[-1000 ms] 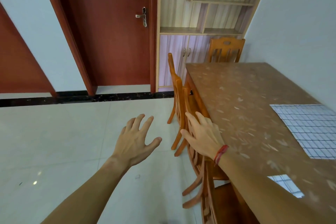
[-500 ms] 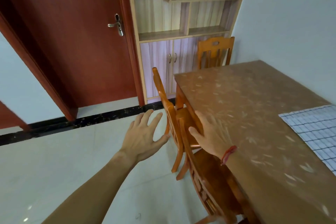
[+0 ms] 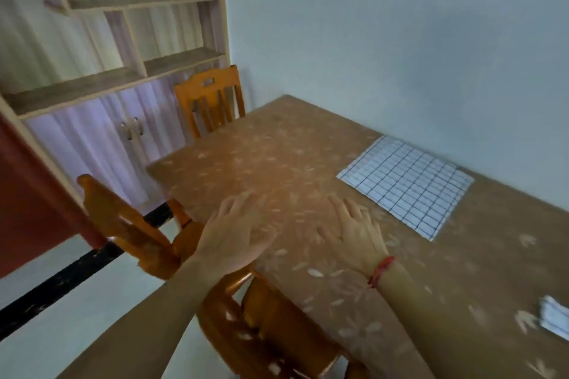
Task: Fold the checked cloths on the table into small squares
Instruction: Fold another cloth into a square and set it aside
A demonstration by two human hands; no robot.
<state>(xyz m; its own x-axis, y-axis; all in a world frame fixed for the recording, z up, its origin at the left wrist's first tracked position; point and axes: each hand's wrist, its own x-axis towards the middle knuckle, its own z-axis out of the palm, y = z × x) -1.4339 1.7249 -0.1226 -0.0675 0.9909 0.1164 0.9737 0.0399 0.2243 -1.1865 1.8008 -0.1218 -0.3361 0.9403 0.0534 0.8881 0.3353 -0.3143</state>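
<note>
Bare forearms, no sleeves; red string bracelet point(image 3: 381, 271) on right wrist

Both bare arms reach forward. The left forearm comes in from 7 o'clock and points toward 1 o'clock. The left hand point(image 3: 234, 237) is palm down, fingers straight and slightly spread, holding nothing. The right hand point(image 3: 354, 231), at its 3 o'clock, is posed alike, its forearm entering from 5 o'clock, with a red string point(image 3: 381, 271) round the wrist.
</note>
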